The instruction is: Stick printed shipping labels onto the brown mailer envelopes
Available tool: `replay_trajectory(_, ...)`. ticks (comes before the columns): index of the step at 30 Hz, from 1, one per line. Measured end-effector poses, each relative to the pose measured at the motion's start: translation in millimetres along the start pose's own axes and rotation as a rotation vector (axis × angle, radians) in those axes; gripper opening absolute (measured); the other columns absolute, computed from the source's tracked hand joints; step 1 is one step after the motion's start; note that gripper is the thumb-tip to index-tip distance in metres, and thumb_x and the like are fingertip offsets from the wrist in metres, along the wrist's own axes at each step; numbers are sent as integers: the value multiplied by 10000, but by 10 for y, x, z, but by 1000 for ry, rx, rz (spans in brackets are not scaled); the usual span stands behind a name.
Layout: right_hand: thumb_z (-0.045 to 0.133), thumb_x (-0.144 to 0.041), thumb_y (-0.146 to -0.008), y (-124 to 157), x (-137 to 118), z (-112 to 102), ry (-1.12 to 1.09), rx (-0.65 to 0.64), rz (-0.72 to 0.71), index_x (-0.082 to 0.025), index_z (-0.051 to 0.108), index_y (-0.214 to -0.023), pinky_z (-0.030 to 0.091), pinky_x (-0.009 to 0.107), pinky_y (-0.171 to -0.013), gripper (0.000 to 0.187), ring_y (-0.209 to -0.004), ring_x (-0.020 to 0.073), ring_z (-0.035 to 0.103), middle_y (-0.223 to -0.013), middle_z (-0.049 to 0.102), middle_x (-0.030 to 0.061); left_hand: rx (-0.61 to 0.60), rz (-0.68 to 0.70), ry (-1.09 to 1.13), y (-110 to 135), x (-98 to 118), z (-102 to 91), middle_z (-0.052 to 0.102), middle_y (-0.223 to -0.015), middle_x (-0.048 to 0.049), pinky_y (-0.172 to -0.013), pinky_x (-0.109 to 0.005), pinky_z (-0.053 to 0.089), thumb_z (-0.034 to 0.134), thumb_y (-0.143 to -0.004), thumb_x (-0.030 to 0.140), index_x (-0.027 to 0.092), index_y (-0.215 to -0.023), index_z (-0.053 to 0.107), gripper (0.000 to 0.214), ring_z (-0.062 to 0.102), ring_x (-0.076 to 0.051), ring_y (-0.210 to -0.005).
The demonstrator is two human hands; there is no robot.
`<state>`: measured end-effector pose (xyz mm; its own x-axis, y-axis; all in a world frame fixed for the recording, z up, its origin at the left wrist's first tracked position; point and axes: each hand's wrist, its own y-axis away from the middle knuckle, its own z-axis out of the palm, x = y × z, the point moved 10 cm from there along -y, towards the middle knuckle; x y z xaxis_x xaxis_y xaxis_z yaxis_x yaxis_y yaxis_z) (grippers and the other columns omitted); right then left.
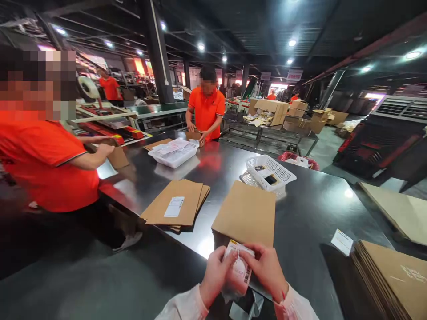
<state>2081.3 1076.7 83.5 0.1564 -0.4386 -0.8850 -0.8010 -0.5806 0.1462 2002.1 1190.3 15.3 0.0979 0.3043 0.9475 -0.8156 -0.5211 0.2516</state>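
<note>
Between my two hands is a small packet [236, 278] with a printed label and a barcode, in what looks like clear plastic. The fingers of my left hand [216, 272] wrap its left side, while my right hand [267, 268] grips its upper right edge, thumb on the front. Just beyond the packet lies a flat brown cardboard box [246, 212] near the table's front edge. To its left is a short stack of flat cardboard mailers [174, 205], the top one bearing a white label. A grey strip [248, 309] shows below my hands.
A white perforated basket [282, 171] with small dark items stands on the metal table [307, 213]. Farther back sits a white tray [176, 155] of packets. Cardboard sheets [396, 275] and a white label stack [342, 242] lie at right. Co-workers in orange shirts [208, 106] handle cardboard.
</note>
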Motion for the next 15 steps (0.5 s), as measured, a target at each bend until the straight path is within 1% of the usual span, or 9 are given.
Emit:
replay_trajectory(2, 670, -465, -715, -66, 59, -86, 23, 49, -10, -193, 773, -792, 529, 314, -664, 301, -694, 219, 673, -755, 749, 59, 5, -33, 71, -37, -45, 66, 560, -547, 19, -513, -249, 379, 779, -531, 640, 161, -604, 552, 535, 492, -121, -528)
replay_trajectory(3, 678, -455, -706, -141, 81, -142, 18, 77, -30, -193, 768, -764, 532, 316, -664, 283, -695, 217, 673, -757, 746, 61, -34, -49, 124, -66, -61, 125, 602, -597, 6, -540, -251, 406, 817, -507, 596, 156, -660, 580, 523, 528, -130, -563)
replay_trajectory(6, 697, -416, -680, -529, 117, -377, 37, 188, -114, -191, 753, -720, 545, 322, -722, 235, -804, 221, 684, -922, 739, 83, -276, -171, 225, -127, -182, 371, 684, -733, -35, -631, -270, 455, 908, -420, 442, 135, -817, 662, 559, 588, -151, -642)
replay_trajectory(8, 700, -387, -676, -872, 182, -561, 173, 291, -96, -188, 753, -726, 536, 325, -803, 212, -916, 226, 672, -1049, 708, 95, -406, -269, 231, -124, -318, 463, 696, -727, -53, -665, -292, 464, 919, -399, 415, 115, -809, 699, 554, 596, -159, -637)
replay_trajectory(10, 695, -368, -691, -1201, 273, -687, 327, 360, -28, -183, 758, -745, 505, 340, -889, 203, -1001, 235, 647, -1120, 679, 102, -437, -314, 231, -114, -453, 444, 711, -732, -73, -720, -324, 475, 917, -398, 427, 109, -799, 725, 547, 623, -189, -676)
replay_trajectory(12, 700, -359, -698, -1459, 356, -730, 410, 387, 26, -176, 765, -807, 458, 396, -966, 222, -1084, 275, 609, -1177, 650, 119, -433, -321, 260, -60, -583, 376, 730, -788, -91, -788, -355, 479, 919, -398, 430, 122, -855, 742, 579, 654, -231, -759)
replay_trajectory(13, 720, -354, -684, -1552, 394, -733, 424, 399, 48, -173, 763, -894, 430, 439, -993, 281, -1136, 310, 577, -1220, 627, 136, -447, -324, 267, 0, -650, 341, 735, -806, -101, -803, -368, 480, 914, -410, 442, 126, -881, 747, 591, 663, -248, -782)
replay_trajectory(14, 747, -358, -661, -1622, 421, -726, 455, 413, 65, -174, 737, -1025, 398, 481, -1018, 408, -1200, 346, 527, -1285, 587, 153, -474, -325, 262, 79, -712, 306, 738, -821, -114, -812, -380, 481, 905, -433, 464, 125, -897, 753, 594, 670, -264, -798)
replay_trajectory(15, 773, -374, -638, -1677, 430, -694, 513, 414, 71, -176, 674, -1173, 354, 526, -1044, 579, -1270, 378, 458, -1363, 526, 174, -506, -336, 256, 173, -771, 262, 740, -839, -128, -824, -395, 481, 893, -457, 485, 124, -908, 758, 593, 676, -284, -818)
